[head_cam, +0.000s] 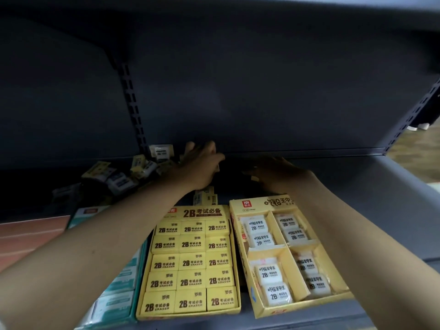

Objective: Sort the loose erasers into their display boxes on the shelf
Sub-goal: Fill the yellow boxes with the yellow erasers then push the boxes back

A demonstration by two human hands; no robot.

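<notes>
Head view: both hands, left [198, 166] and right [277, 175], reaching toward loose erasers [119, 177] at eleven o'clock behind yellow display boxes [190, 260], finger state indiscernible.

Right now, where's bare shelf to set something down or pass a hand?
Bare: the grey shelf right of the divided box, running to the back wall. Crowded: the back left, where the loose erasers pile behind the full yellow 2B box; both hands reach between, left hand and right hand.
</notes>
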